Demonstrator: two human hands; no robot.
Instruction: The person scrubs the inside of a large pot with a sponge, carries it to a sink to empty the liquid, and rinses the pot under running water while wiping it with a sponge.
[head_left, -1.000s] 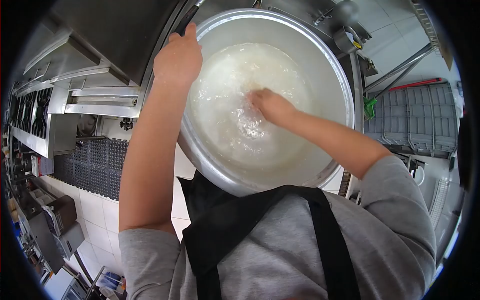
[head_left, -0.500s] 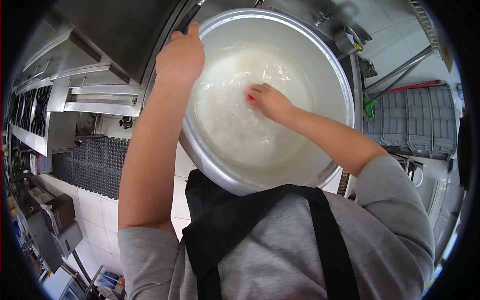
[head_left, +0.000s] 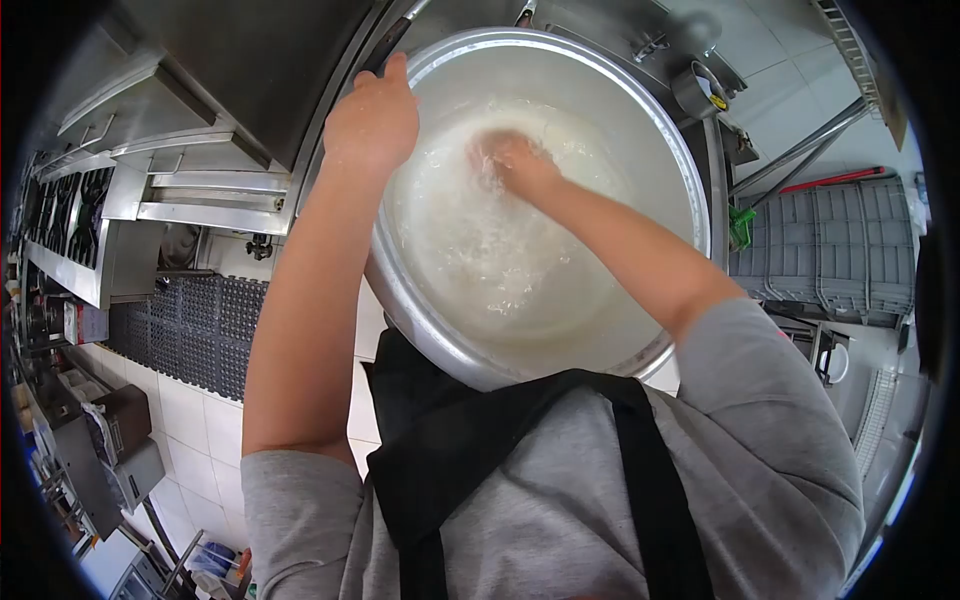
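1. Stirring, it seems: the right hand point(head_left: 512, 160) is blurred in cloudy water point(head_left: 480, 250), its grip unclear.
2. Left hand point(head_left: 372, 118) at the pot point(head_left: 655, 165); I cannot tell whether it grasps.
3. Pot before the apron point(head_left: 430, 470); another stroke likely calls for steadying it.

The wide, round, silver-coloured metal pot point(head_left: 650, 185) is open from above, with free room over the cloudy whitish liquid point(head_left: 495, 285) between the person's bare right hand point(head_left: 515, 162) and the near wall point(head_left: 570, 352). Its raised rim point(head_left: 520, 37) bars level passage, the right forearm point(head_left: 625, 240) crosses the near right side, and the bare left hand point(head_left: 372, 120) takes up the far left edge, close to a black-handled tool point(head_left: 388, 42)
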